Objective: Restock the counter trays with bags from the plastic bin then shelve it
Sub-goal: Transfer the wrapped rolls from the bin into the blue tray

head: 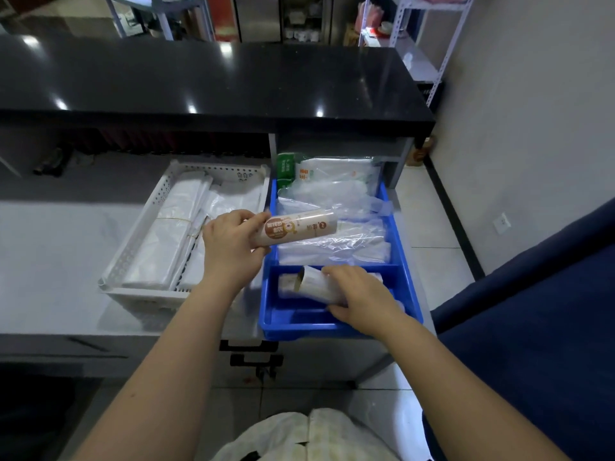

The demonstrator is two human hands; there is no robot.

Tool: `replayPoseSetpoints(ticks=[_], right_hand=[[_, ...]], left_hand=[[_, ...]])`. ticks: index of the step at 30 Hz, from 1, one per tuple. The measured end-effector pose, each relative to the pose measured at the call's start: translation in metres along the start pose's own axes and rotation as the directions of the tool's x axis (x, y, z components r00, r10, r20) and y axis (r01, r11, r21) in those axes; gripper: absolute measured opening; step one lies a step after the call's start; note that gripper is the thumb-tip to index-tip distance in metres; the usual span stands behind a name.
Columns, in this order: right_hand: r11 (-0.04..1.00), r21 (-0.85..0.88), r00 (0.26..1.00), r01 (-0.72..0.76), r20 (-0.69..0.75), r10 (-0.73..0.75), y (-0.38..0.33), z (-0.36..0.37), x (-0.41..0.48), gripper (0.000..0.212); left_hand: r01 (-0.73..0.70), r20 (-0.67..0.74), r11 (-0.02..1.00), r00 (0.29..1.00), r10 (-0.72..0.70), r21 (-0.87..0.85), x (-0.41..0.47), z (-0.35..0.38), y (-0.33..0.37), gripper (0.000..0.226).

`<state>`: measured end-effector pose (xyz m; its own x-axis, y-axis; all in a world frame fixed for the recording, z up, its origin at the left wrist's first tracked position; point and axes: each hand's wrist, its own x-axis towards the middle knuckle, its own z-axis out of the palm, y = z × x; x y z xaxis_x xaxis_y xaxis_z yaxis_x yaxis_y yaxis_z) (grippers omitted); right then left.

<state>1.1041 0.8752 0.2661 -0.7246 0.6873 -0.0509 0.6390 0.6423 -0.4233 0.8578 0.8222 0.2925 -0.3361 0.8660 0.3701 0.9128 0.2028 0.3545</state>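
My left hand point(229, 242) grips a brown-labelled roll of bags point(301, 227) and holds it over the left wall of the blue tray point(404, 296). In the blue tray's near compartment my right hand point(357, 299) curls around a second roll of bags point(316, 283) lying there. The tray's far compartment holds loose clear plastic bags point(336, 224). A white perforated tray point(126, 261) to the left carries folded white bags point(173, 241) tied in bundles. Behind the blue tray, packed bags point(316, 171) with green and orange print lie under the counter top.
A glossy black counter top point(213, 78) overhangs the trays at the back. The white worktop point(50, 254) stretches left. A dark blue surface point(532, 311) rises at the right. White metal shelving point(429, 44) stands far right, drawer handles point(256, 352) sit below the trays.
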Motion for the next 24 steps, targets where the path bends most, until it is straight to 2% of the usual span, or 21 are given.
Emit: replayPoseSetpoints(ticks=[3, 5, 7, 10, 16, 19, 24], right_hand=[[0.994, 0.096, 0.980, 0.061, -0.197, -0.041, -0.009, -0.020, -0.003, 0.063], [0.995, 0.052, 0.942, 0.087, -0.330, -0.065, -0.013, -0.040, 0.000, 0.063], [0.997, -0.027, 0.923, 0.072, -0.377, -0.077, -0.013, -0.062, 0.007, 0.062], [0.992, -0.128, 0.929, 0.018, -0.364, -0.064, -0.008, -0.083, 0.016, 0.060], [0.993, -0.105, 0.935, -0.059, -0.353, 0.018, 0.002, -0.079, 0.019, 0.060], [0.991, -0.126, 0.957, -0.051, -0.291, 0.013, 0.002, -0.067, 0.018, 0.060], [0.994, -0.097, 0.978, -0.055, -0.206, 0.034, 0.000, -0.048, 0.017, 0.061]], left_hand=[[0.002, 0.035, 1.000, 0.999, -0.003, 0.017, -0.004, 0.005, -0.002, 0.057], [-0.003, 0.092, 0.999, 0.996, -0.001, 0.039, -0.007, 0.009, 0.000, 0.056], [-0.026, 0.159, 0.998, 0.987, 0.017, 0.053, -0.012, 0.014, 0.008, 0.059], [-0.071, 0.233, 0.997, 0.970, 0.064, 0.024, -0.024, 0.022, 0.027, 0.060], [-0.174, 0.358, 0.984, 0.918, 0.173, -0.030, -0.056, 0.038, 0.054, 0.062], [-0.171, 0.430, 0.984, 0.886, 0.172, -0.041, -0.065, 0.043, 0.055, 0.059], [-0.092, 0.408, 0.994, 0.906, 0.110, -0.062, -0.060, 0.035, 0.046, 0.047]])
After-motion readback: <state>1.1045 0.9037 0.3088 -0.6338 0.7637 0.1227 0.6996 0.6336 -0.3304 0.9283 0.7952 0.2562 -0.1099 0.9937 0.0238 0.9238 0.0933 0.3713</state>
